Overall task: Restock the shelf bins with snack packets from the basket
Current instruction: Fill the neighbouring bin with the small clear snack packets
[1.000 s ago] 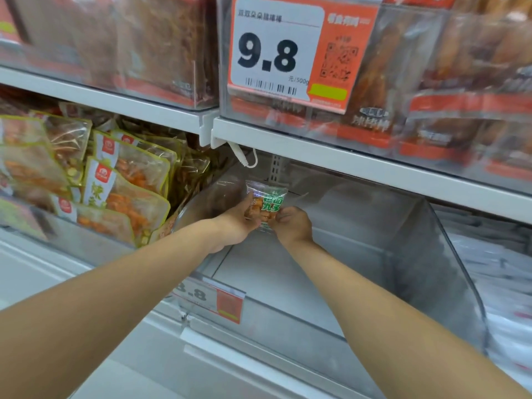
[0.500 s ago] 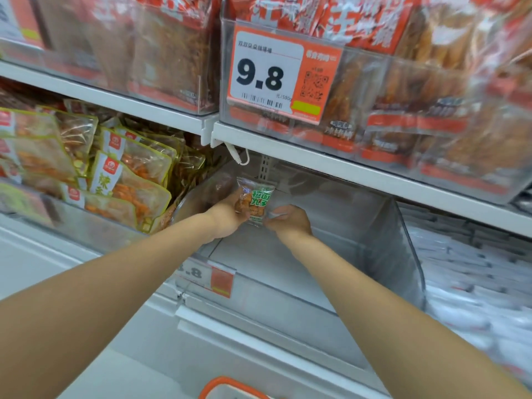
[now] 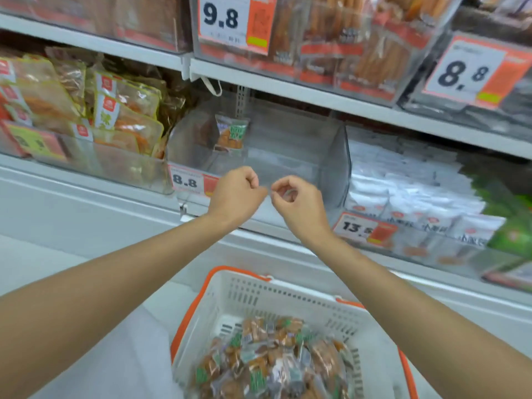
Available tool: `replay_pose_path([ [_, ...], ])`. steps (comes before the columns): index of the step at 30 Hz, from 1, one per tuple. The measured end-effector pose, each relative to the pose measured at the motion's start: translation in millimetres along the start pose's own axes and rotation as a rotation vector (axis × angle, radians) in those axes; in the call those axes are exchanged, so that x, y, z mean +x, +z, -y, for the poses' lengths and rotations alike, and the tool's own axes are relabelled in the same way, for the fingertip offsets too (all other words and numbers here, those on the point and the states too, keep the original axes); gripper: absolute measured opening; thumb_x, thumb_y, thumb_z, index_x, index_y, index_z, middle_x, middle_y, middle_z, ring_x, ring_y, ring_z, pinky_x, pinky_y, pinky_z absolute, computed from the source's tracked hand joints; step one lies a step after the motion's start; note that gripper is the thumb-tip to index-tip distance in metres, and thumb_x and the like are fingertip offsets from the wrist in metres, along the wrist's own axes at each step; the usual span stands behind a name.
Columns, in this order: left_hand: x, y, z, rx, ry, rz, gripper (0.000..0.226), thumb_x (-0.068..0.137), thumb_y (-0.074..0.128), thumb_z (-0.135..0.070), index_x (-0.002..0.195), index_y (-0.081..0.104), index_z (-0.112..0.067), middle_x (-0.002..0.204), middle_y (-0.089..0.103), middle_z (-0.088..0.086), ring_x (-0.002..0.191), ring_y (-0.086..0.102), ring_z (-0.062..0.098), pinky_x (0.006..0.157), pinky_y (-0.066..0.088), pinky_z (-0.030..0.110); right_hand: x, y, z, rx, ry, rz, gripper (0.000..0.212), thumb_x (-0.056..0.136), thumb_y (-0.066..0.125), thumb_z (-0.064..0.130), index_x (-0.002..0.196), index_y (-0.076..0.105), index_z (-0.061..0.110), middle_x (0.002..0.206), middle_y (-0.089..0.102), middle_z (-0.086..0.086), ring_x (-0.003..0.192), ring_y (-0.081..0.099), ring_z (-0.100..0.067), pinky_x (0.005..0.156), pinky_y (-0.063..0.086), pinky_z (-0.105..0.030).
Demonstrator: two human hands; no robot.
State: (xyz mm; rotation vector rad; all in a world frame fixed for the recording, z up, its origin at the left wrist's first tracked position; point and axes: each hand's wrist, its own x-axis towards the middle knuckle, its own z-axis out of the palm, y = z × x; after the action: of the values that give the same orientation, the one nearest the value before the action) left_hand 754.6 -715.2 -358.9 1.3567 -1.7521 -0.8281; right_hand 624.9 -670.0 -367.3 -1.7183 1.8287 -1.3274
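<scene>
- The left hand [image 3: 236, 194] hangs in front of the front edge of the clear bin [image 3: 334, 156]. Its fingers are curled into a fist and it holds nothing.
- The right hand [image 3: 296, 203] is just beside it, not quite touching. Its forefinger meets the thumb in a small ring and the other fingers are tucked. I see nothing pinched there.
- One snack packet [image 3: 231, 135] stands upright near the bin's back left corner. Its printed face is turned to the aisle, probably so shoppers can read it. Whether it leans on the back wall or the left wall I cannot tell.
- The rest of the bin floor shows bare, so the restocking looks barely begun.
- The basket [image 3: 239, 273] sits below the hands and in front of this bin, likely parked there to keep each reach short. The heap of packets [image 3: 273, 358] fills its bottom.
- The sensible next move is to go down to that heap for more.
- A price label [image 3: 190, 181] hangs at the bin's front left corner. The left neighbour holds orange packets [image 3: 123, 116] and the right one holds white packets [image 3: 403, 182].
</scene>
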Motion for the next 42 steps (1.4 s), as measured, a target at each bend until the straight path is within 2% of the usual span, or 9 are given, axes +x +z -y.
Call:
replay_pose_path([
  [7, -51.1, 59.4, 70.6, 0.316, -0.086, 0.675, 0.02, 0.083, 0.069, -0.023, 0.072, 0.066, -0.006, 0.067, 0.056, 0.004, 0.068, 0.052, 0.019, 0.062, 0.039, 0.027, -95.5, 5.2, -87.7, -0.095, 0.234, 0.314, 0.017, 0.086, 0.064, 0.006, 0.083, 0.066, 0.022, 0.065, 0.056, 0.018, 0.055, 0.053, 0.004, 0.058, 0.037, -0.008],
  [13, -57.0, 87.3, 119.1, 0.654, -0.033, 1.063, 0.02, 0.092, 0.061, -0.026, 0.08, 0.06, -0.011, 0.08, 0.057, 0.007, 0.075, 0.053, 0.019, 0.06, 0.039, 0.024, -173.1, 17.0, -199.3, -0.377, 0.489, 0.662, 0.021, 0.09, 0.062, 0.012, 0.109, 0.07, 0.012, 0.102, 0.068, -0.003, 0.09, 0.063, -0.017, 0.083, 0.051, -0.028],
  [16, -58.6, 99.5, 126.5, 0.696, -0.002, 1.098, 0.023, 0.091, 0.06, -0.028, 0.077, 0.061, -0.01, 0.078, 0.058, 0.008, 0.072, 0.053, 0.021, 0.065, 0.042, 0.029, -198.1, 32.0, -236.9, -0.643, 0.431, 0.841, 0.061, 0.089, 0.065, 0.019, 0.144, 0.041, 0.023, 0.15, 0.04, -0.003, 0.136, 0.039, -0.023, 0.111, 0.036, -0.037],
  [19, -59.7, 106.8, 132.1, 0.703, -0.002, 1.128, 0.026, 0.092, 0.058, -0.026, 0.07, 0.053, -0.012, 0.073, 0.052, 0.008, 0.067, 0.048, 0.023, 0.066, 0.041, 0.031, -211.1, 45.9, -249.6, -0.739, 0.397, 0.817, 0.071, 0.088, 0.06, 0.011, 0.15, 0.027, 0.021, 0.156, 0.029, -0.005, 0.144, 0.026, -0.027, 0.117, 0.025, -0.046],
  [24, -63.2, 110.5, 136.8, 0.712, 0.003, 1.181, 0.02, 0.092, 0.054, -0.018, 0.074, 0.055, -0.008, 0.08, 0.051, 0.011, 0.066, 0.045, 0.021, 0.064, 0.04, 0.028, -204.9, 46.8, -242.9, -0.743, 0.385, 0.677, 0.018, 0.096, 0.054, 0.018, 0.106, 0.068, 0.018, 0.109, 0.065, -0.004, 0.1, 0.061, -0.022, 0.094, 0.049, -0.037],
  [27, -62.6, 103.6, 134.1, 0.668, -0.039, 1.211, 0.021, 0.095, 0.053, -0.018, 0.093, 0.068, -0.002, 0.104, 0.068, 0.008, 0.061, 0.063, 0.009, 0.067, 0.051, 0.025, -181.5, 38.3, -218.5, -0.498, 0.459, 0.607, 0.024, 0.101, 0.047, 0.02, 0.098, 0.07, 0.013, 0.097, 0.061, -0.003, 0.08, 0.058, -0.018, 0.086, 0.052, -0.033],
  [32, -65.5, 90.2, 117.0, 0.481, 0.025, 1.096, 0.07, 0.092, 0.046, -0.061, 0.14, 0.044, -0.01, 0.135, 0.052, 0.003, 0.12, 0.054, 0.022, 0.101, 0.043, 0.033, -135.4, 4.8, -151.1, -0.309, 0.365, 0.632, 0.03, 0.101, 0.05, 0.026, 0.091, 0.071, 0.008, 0.079, 0.068, -0.007, 0.067, 0.058, -0.023, 0.067, 0.048, -0.035],
  [37, -79.8, 81.2, 90.5, 0.216, 0.101, 0.973, 0.056, 0.083, 0.033, -0.068, 0.077, 0.042, -0.013, 0.07, 0.041, 0.0, 0.063, 0.042, 0.015, 0.064, 0.038, 0.03, -121.0, -21.5, -113.6, -0.004, 0.381, 0.449, 0.032, 0.1, 0.052, 0.024, 0.091, 0.068, -0.002, 0.062, 0.05, -0.01, 0.06, 0.053, -0.013, 0.073, 0.057, -0.047],
  [42, -79.1, 71.3, 80.6, 0.073, 0.065, 0.837, 0.055, 0.094, 0.031, -0.059, 0.071, 0.041, -0.01, 0.062, 0.038, 0.006, 0.053, 0.047, 0.018, 0.055, 0.046, 0.024, -123.7, -18.1, -101.6, 0.062, 0.376, 0.31, 0.029, 0.099, 0.056, 0.028, 0.092, 0.072, 0.005, 0.06, 0.055, 0.002, 0.056, 0.06, -0.006, 0.073, 0.056, -0.051],
])
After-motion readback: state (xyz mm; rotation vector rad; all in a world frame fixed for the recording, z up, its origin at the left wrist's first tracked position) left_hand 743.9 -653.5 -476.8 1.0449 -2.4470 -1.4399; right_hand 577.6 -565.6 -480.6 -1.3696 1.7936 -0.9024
